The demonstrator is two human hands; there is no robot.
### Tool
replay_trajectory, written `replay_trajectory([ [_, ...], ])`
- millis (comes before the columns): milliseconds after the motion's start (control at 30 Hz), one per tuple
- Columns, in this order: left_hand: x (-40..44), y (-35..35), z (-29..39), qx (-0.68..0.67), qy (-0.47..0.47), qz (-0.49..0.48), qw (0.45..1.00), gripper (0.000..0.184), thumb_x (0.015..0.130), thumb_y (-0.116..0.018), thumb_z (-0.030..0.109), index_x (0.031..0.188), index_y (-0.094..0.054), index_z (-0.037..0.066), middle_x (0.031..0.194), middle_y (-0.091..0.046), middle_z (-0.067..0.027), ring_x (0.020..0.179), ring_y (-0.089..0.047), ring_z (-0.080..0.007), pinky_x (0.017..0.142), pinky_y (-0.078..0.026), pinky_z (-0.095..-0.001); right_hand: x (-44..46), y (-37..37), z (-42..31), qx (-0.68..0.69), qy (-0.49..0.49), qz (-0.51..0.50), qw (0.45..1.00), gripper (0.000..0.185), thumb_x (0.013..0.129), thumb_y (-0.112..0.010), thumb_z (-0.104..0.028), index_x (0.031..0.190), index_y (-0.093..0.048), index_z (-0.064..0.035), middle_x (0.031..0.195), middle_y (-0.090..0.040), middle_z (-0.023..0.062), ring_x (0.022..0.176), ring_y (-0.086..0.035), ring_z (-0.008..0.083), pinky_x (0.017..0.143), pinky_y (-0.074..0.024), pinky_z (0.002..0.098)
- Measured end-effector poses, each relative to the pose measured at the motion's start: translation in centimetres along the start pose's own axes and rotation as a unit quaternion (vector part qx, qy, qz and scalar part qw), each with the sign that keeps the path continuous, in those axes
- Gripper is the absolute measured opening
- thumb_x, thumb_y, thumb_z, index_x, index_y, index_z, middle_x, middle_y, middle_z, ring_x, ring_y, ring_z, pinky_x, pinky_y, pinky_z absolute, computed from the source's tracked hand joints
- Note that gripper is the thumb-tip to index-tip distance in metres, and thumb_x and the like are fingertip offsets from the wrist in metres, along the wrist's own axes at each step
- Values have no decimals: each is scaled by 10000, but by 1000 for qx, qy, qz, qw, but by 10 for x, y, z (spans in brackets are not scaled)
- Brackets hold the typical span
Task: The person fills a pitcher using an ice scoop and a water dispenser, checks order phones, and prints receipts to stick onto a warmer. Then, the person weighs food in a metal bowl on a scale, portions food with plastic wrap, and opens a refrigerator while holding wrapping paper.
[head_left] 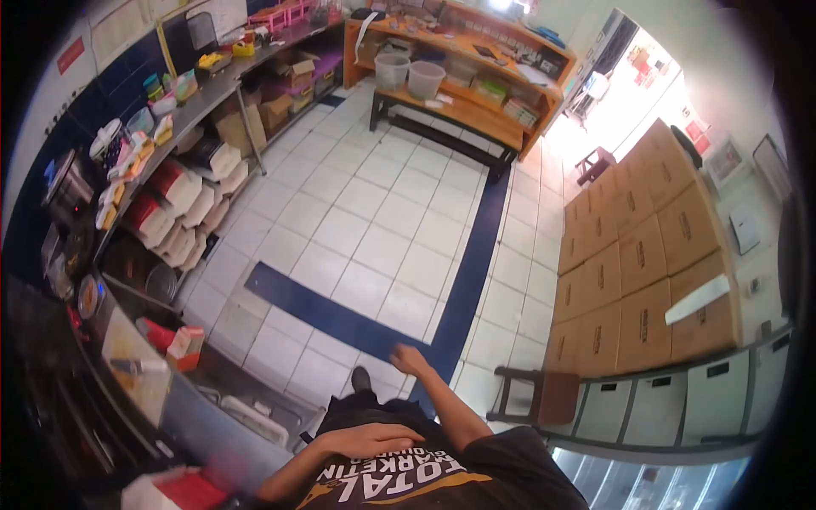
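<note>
My left hand [371, 439] lies flat across the front of my dark shirt [399, 476], its fingers stretched out over the white lettering. It holds nothing that I can see. Out in front of my body, over the tiled floor, my right hand [411, 360] has its fingers curled in, and no object shows in it. One dark shoe [361, 379] is visible on the floor just left of that hand.
Cardboard boxes [642, 263] are stacked along the right, with a brown stool [544, 398] nearby. A metal counter [191, 98] with food containers runs along the left. At the back, two clear buckets [425, 81] stand on a wooden bench [476, 121]. A knife [140, 366] lies on the near-left worktop.
</note>
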State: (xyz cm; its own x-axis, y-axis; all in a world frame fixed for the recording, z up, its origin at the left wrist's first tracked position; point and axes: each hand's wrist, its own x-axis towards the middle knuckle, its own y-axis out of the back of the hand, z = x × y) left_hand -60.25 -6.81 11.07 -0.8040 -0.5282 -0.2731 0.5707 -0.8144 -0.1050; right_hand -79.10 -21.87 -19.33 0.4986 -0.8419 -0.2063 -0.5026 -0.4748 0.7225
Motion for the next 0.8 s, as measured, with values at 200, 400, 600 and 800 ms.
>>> replay_trajectory([
  [200, 117, 220, 42, 62, 4, -277, 959, 628, 1063, -257, 462, 1453, -401, -9, 1519, -377, -190, 1422, -328, -317, 1186, -228, -392, -71, 29, 283, -360, -185, -302, 863, 292, 776, -576, -349, 900, -758, -156, 934, -732, 100, 872, -699, 337, 758, -549, 461],
  [400, 208, 466, 58, 69, 16, -220, 973, 736, 1015, -270, 597, 1438, -447, 21, 1509, -405, -177, 1413, -342, -322, 1180, -230, -383, 27, 162, 250, 252, -655, 13, 713, 224, 847, -577, -229, 813, -683, -34, 827, -694, 131, 761, -690, 255, 643, -536, 405],
  [600, 234, 690, 89, 99, 69, -108, 987, 768, 997, -275, 629, 1502, -354, 55, 1565, -301, -188, 1480, -177, -352, 1201, -132, -453, 506, 216, 286, -204, -250, -141, 936, 284, 806, -573, -298, 812, -714, -51, 914, -704, 196, 893, -679, 385, 752, -548, 450],
  [800, 266, 903, 65, -5, 108, 2, 994, 792, 990, -323, 627, 1516, -304, 35, 1539, -341, -207, 1435, -310, -320, 1185, -215, -374, 954, 364, 29, 172, -82, 73, 979, 289, 911, -571, -244, 1034, -677, -5, 878, -718, 125, 753, -708, 189, 689, -560, 333],
])
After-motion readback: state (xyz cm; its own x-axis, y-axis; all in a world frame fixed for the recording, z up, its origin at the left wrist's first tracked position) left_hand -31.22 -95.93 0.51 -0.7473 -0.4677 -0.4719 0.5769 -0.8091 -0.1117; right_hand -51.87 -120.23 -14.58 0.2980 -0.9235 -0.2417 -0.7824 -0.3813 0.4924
